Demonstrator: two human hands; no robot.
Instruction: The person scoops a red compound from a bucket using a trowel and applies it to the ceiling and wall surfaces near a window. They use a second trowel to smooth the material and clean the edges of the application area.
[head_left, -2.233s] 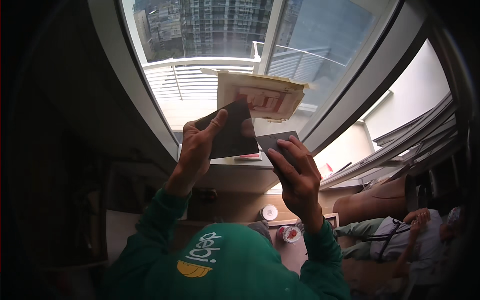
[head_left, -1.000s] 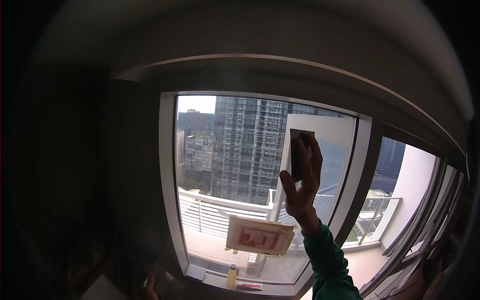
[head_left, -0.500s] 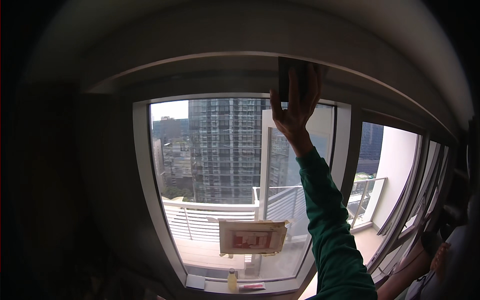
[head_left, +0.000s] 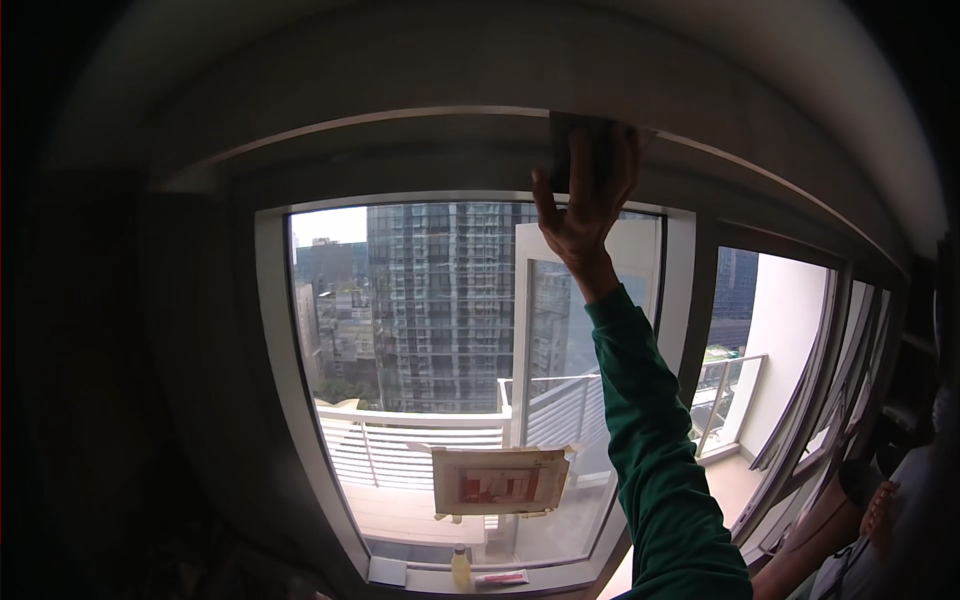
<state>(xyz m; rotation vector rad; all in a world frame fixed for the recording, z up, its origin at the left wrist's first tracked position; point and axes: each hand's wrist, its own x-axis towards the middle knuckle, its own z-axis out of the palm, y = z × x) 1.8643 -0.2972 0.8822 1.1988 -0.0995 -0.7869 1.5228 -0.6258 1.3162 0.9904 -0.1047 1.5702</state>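
My right hand (head_left: 587, 195), in a green sleeve, is raised high to the wall strip above the window. Its fingers stretch over a dark flat rectangular piece (head_left: 562, 150) and hold it against that strip, just under the ledge. The thumb stands out to the left along the piece's lower side. What kind of thing the piece is I cannot make out, as my fingers and shadow cover much of it. My left hand is out of view.
A taped, framed reddish picture (head_left: 500, 483) is on the window glass (head_left: 440, 300). On the sill sit a small bottle of yellowish liquid (head_left: 461, 568), a red-and-white tube (head_left: 502, 578) and a white box (head_left: 388, 572). Another person's hand (head_left: 880, 507) shows at lower right.
The view has shifted slightly, so the window sits a little further left and lower. My right hand stays at the dark piece above the window, with its fingers slightly more bent.
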